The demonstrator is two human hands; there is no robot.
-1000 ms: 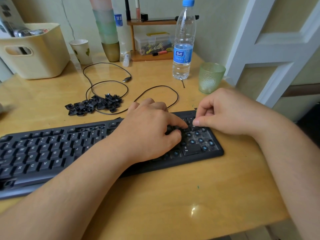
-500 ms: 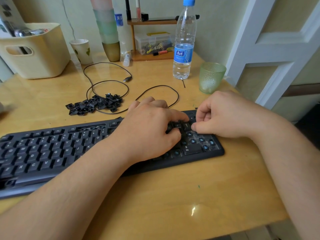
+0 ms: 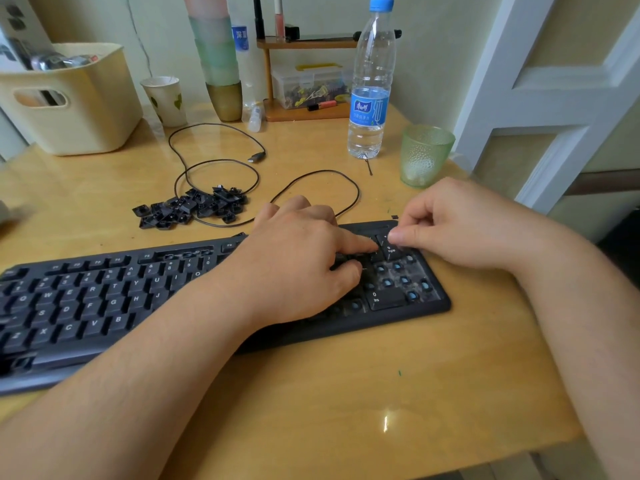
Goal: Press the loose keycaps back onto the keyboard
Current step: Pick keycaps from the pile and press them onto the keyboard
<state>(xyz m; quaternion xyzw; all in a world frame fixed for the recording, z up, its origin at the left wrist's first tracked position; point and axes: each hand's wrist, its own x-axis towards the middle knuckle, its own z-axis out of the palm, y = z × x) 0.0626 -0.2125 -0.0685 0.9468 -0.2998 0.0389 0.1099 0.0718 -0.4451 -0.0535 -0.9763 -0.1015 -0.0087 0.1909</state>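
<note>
A black keyboard point(image 3: 104, 299) lies across the wooden desk. Its number pad has several bare blue switches point(image 3: 403, 280) and a few seated caps, among them a "9" keycap point(image 3: 389, 251) and a wide "0" keycap point(image 3: 386, 299). My left hand point(image 3: 298, 261) rests over the keyboard, its straight index finger pressing a keycap just left of the "9". My right hand point(image 3: 453, 223) hovers at the pad's far right corner with fingers curled. Its thumb tip is at the "9" keycap's far edge, and I see nothing held. A pile of loose black keycaps point(image 3: 190, 209) lies behind the keyboard.
The keyboard's thin black cable point(image 3: 214, 164) loops beside the pile. A water bottle point(image 3: 370, 81), a green glass point(image 3: 424, 154), a paper cup point(image 3: 164, 98), a cream storage bin point(image 3: 72, 98) and a small wooden shelf point(image 3: 304, 112) stand at the back. The desk's right edge is near my right forearm.
My right hand has drawn back slightly toward the pad's far corner, uncovering the seated "9" keycap. My left index finger stays pressed beside it.
</note>
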